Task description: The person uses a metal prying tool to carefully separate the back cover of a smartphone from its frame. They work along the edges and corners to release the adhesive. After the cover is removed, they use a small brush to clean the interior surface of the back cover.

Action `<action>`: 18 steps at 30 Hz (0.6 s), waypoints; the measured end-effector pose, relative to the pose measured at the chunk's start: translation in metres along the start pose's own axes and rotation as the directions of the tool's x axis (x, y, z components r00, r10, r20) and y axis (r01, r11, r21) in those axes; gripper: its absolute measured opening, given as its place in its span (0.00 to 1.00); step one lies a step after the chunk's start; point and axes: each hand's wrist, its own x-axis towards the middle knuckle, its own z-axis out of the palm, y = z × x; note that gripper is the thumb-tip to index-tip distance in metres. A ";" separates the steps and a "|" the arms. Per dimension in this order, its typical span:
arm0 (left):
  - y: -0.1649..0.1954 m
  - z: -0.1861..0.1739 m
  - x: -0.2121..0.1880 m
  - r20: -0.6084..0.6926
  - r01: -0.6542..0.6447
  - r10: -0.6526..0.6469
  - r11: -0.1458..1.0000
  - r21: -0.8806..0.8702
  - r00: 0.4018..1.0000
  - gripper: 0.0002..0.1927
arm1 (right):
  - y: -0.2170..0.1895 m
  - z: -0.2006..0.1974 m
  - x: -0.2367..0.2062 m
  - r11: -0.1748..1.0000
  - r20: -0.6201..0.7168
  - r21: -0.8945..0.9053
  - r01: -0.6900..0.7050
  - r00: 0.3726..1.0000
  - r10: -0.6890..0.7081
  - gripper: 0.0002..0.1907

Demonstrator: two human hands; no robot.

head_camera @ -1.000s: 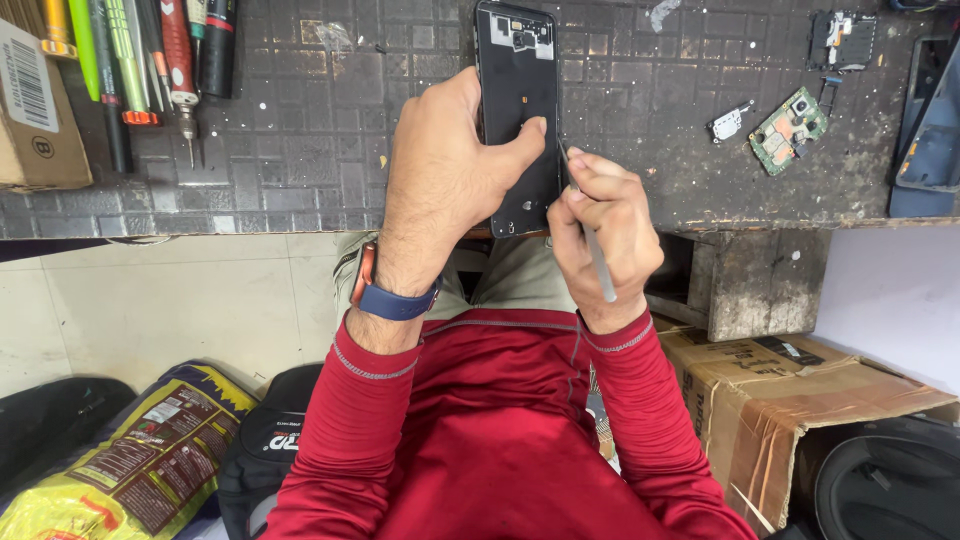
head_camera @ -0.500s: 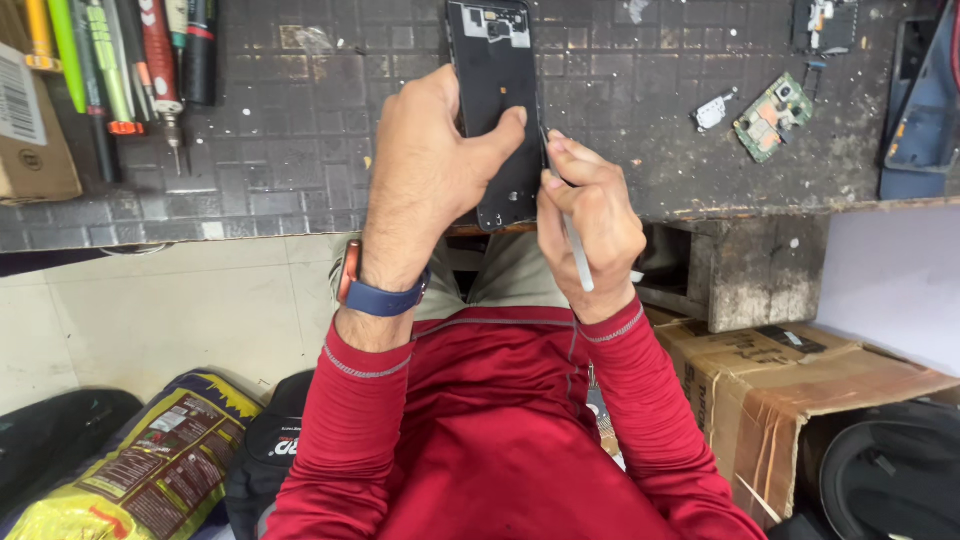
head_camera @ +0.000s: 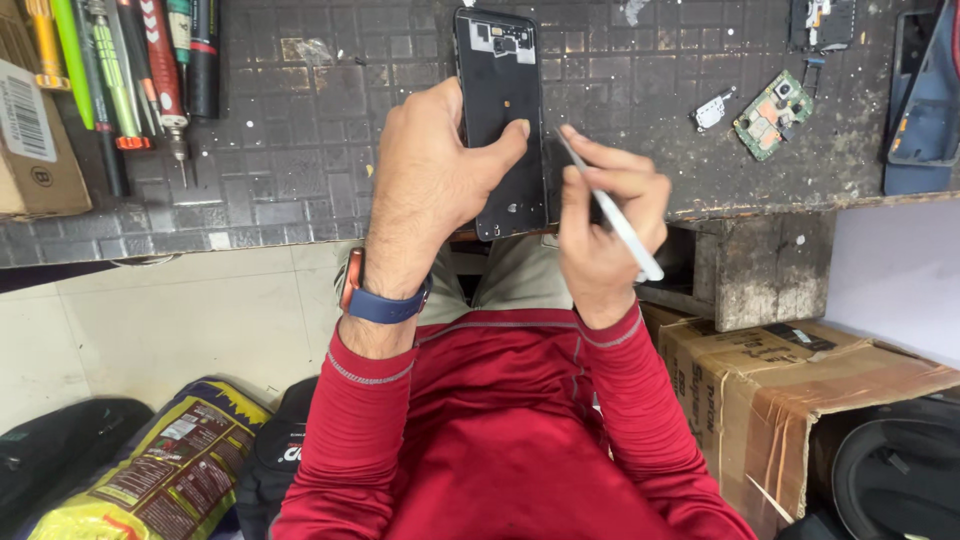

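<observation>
A dark, worn bench point(head_camera: 300, 170) with a square-gridded mat fills the upper half of the frame, above a pale tiled floor. In the head view, the left hand point(head_camera: 425, 190) sits just left of centre, clasped around a black opened smartphone frame with bare inner back point(head_camera: 500, 110); the thumb presses on its right edge and the phone stands lengthwise up the frame, its lower end over the bench edge. The right hand point(head_camera: 605, 225), just right of centre, is pinched around a slim white plastic pry tool point(head_camera: 615, 215), whose upper tip meets the phone's right edge beside the left thumb. A blue-strapped watch point(head_camera: 375, 300) circles the left wrist above red sleeves. In the upper left lies a row of coloured screwdrivers and pens point(head_camera: 140, 70) beside a small cardboard box point(head_camera: 30, 130). A green circuit board point(head_camera: 770, 115) lies in the upper right. A large brown carton point(head_camera: 790, 400) stands at lower right, a yellow printed bag point(head_camera: 160, 470) at lower left.
</observation>
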 end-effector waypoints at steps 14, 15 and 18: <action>0.001 0.001 0.003 0.028 0.045 -0.046 0.998 0.037 0.999 0.13 | 0.007 -0.035 0.024 0.902 0.081 0.275 -0.332 0.943 0.323 0.13; 0.001 0.001 0.003 0.032 0.048 -0.049 0.998 0.034 0.998 0.13 | 0.006 -0.038 0.027 0.940 0.059 0.150 -0.306 0.952 0.301 0.13; 0.001 0.002 0.003 0.030 0.053 -0.054 0.998 0.031 0.998 0.14 | 0.006 -0.040 0.032 0.950 0.049 0.110 -0.292 0.956 0.288 0.10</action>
